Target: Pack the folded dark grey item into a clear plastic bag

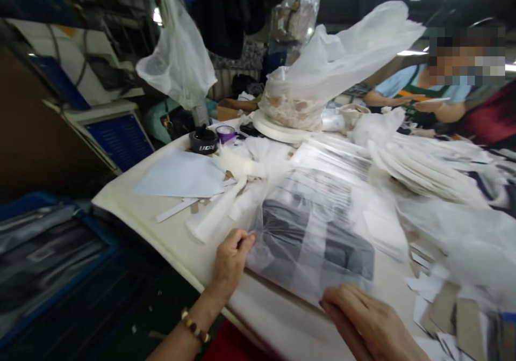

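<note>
A clear plastic bag [310, 243] with a folded dark garment [346, 256] inside lies in front of me on the pale table [141, 229]. At the bag's near left corner, my left hand [231, 259] pinches the plastic between thumb and fingers. My right hand [363, 315] is at the near right edge, its fingers closed on the bag's border; the fingertips are partly hidden. A beaded bracelet [195, 326] circles my left wrist.
Blue sheets [185, 173], a black tape roll [203, 141] and a purple roll [226, 133] lie left. Wrapped round stacks [294, 103] stand behind. Card scraps [447, 307] lie right. A blue crate [105, 243] holds bagged goods below left. A co-worker [419, 89] is across the table.
</note>
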The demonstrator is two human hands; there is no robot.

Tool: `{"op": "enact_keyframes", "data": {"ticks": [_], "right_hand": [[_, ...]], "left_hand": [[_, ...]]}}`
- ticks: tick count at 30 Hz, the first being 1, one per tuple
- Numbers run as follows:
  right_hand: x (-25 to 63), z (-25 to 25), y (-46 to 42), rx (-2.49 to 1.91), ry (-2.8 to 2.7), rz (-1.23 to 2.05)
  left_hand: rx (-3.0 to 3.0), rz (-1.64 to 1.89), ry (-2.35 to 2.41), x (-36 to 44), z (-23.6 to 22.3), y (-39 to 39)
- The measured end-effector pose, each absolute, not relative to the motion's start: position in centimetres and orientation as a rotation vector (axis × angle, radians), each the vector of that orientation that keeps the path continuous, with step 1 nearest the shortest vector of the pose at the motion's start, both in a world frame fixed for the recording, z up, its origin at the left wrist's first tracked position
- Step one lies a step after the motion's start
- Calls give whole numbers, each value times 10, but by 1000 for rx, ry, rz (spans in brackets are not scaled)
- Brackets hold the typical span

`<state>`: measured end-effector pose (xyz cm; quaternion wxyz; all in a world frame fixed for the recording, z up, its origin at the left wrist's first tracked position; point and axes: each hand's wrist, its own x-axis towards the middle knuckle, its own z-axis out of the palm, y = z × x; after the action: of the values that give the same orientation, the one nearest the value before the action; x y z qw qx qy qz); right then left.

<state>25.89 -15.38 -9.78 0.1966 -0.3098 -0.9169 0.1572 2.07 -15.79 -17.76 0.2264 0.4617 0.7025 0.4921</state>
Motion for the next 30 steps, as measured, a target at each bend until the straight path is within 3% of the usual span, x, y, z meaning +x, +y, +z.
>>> {"op": "enact_keyframes", "data": {"ticks": [7,15,20,30], "right_hand": [[161,-96,-98,-658,-2939,138],[127,-101,-85,-941,-3072,-202],[114,-91,-86,-1395,-3049,-120],[136,-97,-73,-1637,-2776,113]], "left_hand": [[1200,1401,1812,19,-183,-161],[1171,1404,1766,17,-190,-161],[1143,1381,1768,17,-190,-159],[1101,1323,1800,16,-185,-160]]}}
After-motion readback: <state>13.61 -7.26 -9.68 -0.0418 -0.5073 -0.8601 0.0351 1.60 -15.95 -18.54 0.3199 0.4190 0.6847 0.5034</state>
